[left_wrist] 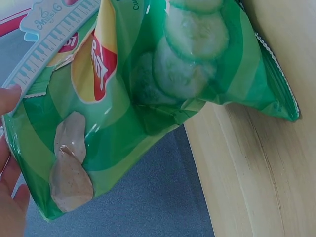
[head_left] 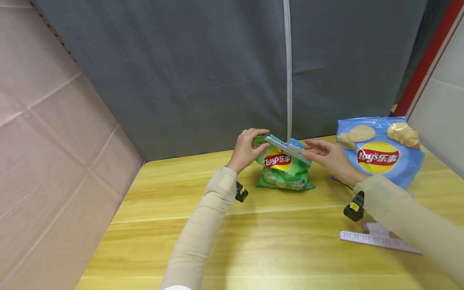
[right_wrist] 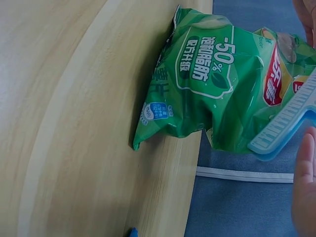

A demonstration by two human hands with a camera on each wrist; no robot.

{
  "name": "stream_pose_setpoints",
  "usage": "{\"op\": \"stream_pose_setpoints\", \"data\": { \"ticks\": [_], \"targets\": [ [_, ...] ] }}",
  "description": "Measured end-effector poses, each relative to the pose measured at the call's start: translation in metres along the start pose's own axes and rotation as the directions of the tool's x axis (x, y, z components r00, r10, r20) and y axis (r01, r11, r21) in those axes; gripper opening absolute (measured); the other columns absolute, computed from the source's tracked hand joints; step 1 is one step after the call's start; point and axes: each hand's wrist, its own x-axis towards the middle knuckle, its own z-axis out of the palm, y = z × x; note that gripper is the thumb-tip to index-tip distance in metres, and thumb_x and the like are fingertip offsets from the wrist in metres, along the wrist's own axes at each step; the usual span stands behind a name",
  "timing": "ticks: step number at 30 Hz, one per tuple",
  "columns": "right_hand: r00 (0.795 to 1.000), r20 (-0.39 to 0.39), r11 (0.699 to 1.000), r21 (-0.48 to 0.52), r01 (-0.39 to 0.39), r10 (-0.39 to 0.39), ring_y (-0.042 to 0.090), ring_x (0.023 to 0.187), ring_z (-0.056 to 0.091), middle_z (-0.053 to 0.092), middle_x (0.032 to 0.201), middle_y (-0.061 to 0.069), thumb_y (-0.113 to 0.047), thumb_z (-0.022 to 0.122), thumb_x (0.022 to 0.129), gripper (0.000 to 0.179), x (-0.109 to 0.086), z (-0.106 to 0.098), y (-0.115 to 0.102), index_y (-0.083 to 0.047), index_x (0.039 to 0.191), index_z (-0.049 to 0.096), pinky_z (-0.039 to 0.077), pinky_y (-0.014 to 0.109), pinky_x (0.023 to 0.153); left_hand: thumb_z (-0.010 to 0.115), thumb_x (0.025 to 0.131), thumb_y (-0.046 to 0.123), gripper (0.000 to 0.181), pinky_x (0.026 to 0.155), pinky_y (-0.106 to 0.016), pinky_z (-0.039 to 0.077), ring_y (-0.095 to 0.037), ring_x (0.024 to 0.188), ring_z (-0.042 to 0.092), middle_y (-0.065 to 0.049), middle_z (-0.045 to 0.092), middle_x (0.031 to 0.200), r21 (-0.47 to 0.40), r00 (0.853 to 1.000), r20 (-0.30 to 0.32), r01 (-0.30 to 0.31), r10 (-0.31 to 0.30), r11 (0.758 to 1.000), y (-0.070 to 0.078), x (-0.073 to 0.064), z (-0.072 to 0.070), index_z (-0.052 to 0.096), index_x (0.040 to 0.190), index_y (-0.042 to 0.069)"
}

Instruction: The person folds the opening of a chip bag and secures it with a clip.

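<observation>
A green Lay's chip bag (head_left: 284, 179) stands on the wooden table, its top folded over. Across that fold lies a light blue long clip (head_left: 286, 149) with piano-key markings, tilted down to the right. My left hand (head_left: 248, 147) pinches the bag's upper left corner at the clip's end; in the left wrist view the thumb (left_wrist: 10, 98) lies against the clip's tip. My right hand (head_left: 328, 157) is at the clip's right half, fingers fairly straight, the fingertips right at the clip and its handle. In the right wrist view the clip's lower end (right_wrist: 266, 143) sticks out past the bag.
A blue Lay's bag (head_left: 378, 149) stands at the right, behind my right forearm. A pale pink clip (head_left: 377, 239) lies on the table (head_left: 174, 225) near that forearm, partly covered by the sleeve. A grey curtain (head_left: 203, 80) hangs behind the table.
</observation>
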Motion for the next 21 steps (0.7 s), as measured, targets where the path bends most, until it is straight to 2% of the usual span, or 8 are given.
{"op": "stream_pose_setpoints", "data": {
  "ticks": [3, 5, 12, 14, 19, 21],
  "targets": [
    [1.0, -0.003, 1.0, -0.02, 0.012, -0.012, -0.006, 0.08, 0.056, 0.055, 0.113, 0.02, -0.02, 0.062, 0.084, 0.051, -0.004, -0.003, -0.001, 0.006, 0.125, 0.045, 0.043, 0.011, 0.069, 0.066, 0.08, 0.018, 0.035, 0.089, -0.027, 0.032, -0.016, 0.097, 0.047, -0.001, 0.059, 0.108, 0.003, 1.0, -0.015, -0.016, 0.016, 1.0, 0.001, -0.001, 0.001, 0.06, 0.113, 0.01],
    [1.0, -0.01, 1.0, -0.023, 0.013, -0.013, -0.006, 0.081, 0.056, 0.051, 0.117, 0.024, -0.02, 0.061, 0.084, 0.052, -0.008, -0.005, -0.002, 0.004, 0.127, 0.044, 0.043, 0.011, 0.07, 0.066, 0.08, 0.019, 0.037, 0.088, -0.028, 0.032, -0.017, 0.097, 0.046, -0.001, 0.058, 0.11, 0.007, 1.0, -0.021, -0.019, 0.019, 1.0, 0.002, -0.002, 0.001, 0.058, 0.115, 0.01],
    [0.999, -0.02, 0.997, -0.067, 0.049, -0.05, -0.004, 0.084, 0.057, 0.05, 0.122, 0.02, -0.017, 0.061, 0.085, 0.05, -0.026, -0.015, -0.002, 0.001, 0.128, 0.044, 0.044, 0.012, 0.07, 0.064, 0.082, 0.023, 0.051, 0.089, -0.029, 0.032, -0.02, 0.106, 0.041, -0.007, 0.047, 0.121, -0.002, 0.998, -0.06, -0.021, 0.021, 1.0, 0.008, -0.005, 0.004, 0.045, 0.127, 0.007],
    [0.998, -0.04, 0.996, -0.079, 0.045, -0.048, -0.003, 0.084, 0.058, 0.053, 0.119, 0.015, -0.017, 0.061, 0.084, 0.049, -0.031, -0.018, -0.001, 0.001, 0.127, 0.046, 0.044, 0.012, 0.069, 0.064, 0.082, 0.023, 0.053, 0.09, -0.029, 0.032, -0.02, 0.108, 0.039, -0.007, 0.046, 0.123, -0.006, 0.996, -0.08, -0.027, 0.027, 1.0, 0.01, -0.006, 0.004, 0.043, 0.128, 0.006],
    [0.997, -0.065, 0.997, -0.077, 0.024, -0.029, -0.004, 0.081, 0.059, 0.059, 0.103, -0.014, -0.015, 0.062, 0.083, 0.045, -0.044, -0.024, 0.006, 0.004, 0.122, 0.049, 0.045, 0.011, 0.067, 0.061, 0.084, 0.022, 0.052, 0.093, -0.029, 0.03, -0.021, 0.111, 0.037, -0.009, 0.043, 0.126, -0.016, 0.99, -0.129, -0.055, 0.053, 0.998, 0.016, -0.007, 0.006, 0.041, 0.129, 0.004],
    [0.997, -0.062, 0.997, -0.069, 0.034, -0.038, -0.003, 0.081, 0.059, 0.059, 0.1, -0.017, -0.012, 0.062, 0.083, 0.043, -0.048, -0.028, 0.014, 0.006, 0.12, 0.049, 0.045, 0.012, 0.068, 0.06, 0.085, 0.021, 0.052, 0.094, -0.03, 0.029, -0.021, 0.112, 0.037, -0.01, 0.042, 0.126, -0.017, 0.988, -0.143, -0.067, 0.063, 0.998, 0.019, -0.009, 0.007, 0.04, 0.13, 0.003]
  ]
}}
